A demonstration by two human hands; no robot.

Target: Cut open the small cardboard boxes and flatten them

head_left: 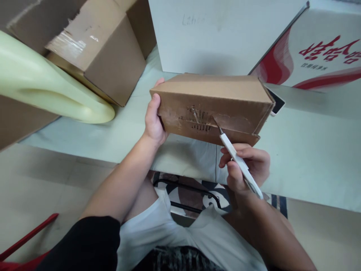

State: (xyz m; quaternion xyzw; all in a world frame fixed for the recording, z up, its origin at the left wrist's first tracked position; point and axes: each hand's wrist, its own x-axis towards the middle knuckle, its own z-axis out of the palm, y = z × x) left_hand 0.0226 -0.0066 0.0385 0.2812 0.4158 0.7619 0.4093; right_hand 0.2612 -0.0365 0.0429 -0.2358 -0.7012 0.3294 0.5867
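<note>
A brown cardboard box (225, 88) is tilted above the table, its taped side facing me. My left hand (155, 122) grips the box at its left end, thumb on the near face and the other fingers mostly hidden behind. In my right hand (249, 163) is a white utility knife (238, 160), held between thumb and fingers. Its blade points up and left, with the tip at the taped seam near some dark printed marks. Whether the tip has gone through the tape, I cannot tell.
Several cardboard boxes (113, 56) stand at the back left, behind a pale green curved object (70, 94). A large white box (203, 45) and a red-and-white carton (318, 52) are at the back. Behind my box's right end, a dark flat object (276, 102) peeks out. The pale-covered table (310, 158) ends near my lap.
</note>
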